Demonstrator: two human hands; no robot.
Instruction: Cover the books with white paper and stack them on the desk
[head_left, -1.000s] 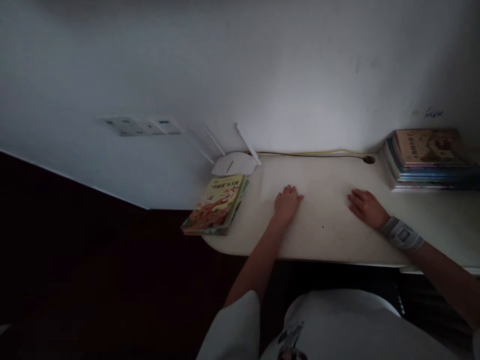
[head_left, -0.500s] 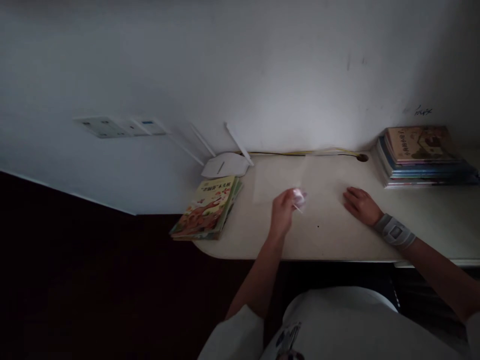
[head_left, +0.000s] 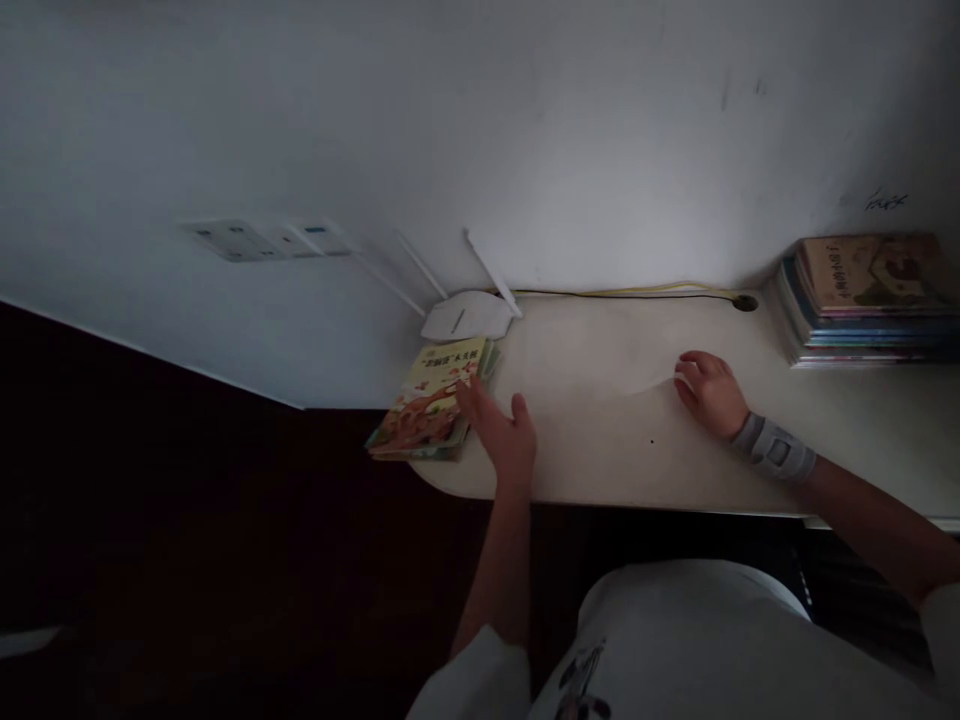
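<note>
My left hand [head_left: 501,432] is open, fingers spread, at the right edge of a small stack of picture books [head_left: 427,400]. Its fingertips overlap the yellow top cover; whether they touch it I cannot tell. Farther right, my right hand [head_left: 712,395], with a grey wristband above it, has thumb and fingers closed over the desk [head_left: 585,440]. From its fingertips a thin, see-through sheet [head_left: 651,386] stretches left. Only a faint pale edge of this sheet shows, and its outline is hard to make out.
A white router [head_left: 469,318] with raised antennas stands behind the books. Cables [head_left: 637,292] run along the wall to a round desk hole [head_left: 744,303]. A taller book stack [head_left: 870,300] is at the right. One blurred white shape [head_left: 30,642] appears low at far left.
My left hand has moved left to the books and opened; the shiny crumpled piece it held is gone from it. My right hand has closed on the see-through sheet. A white shape has appeared lower left.
</note>
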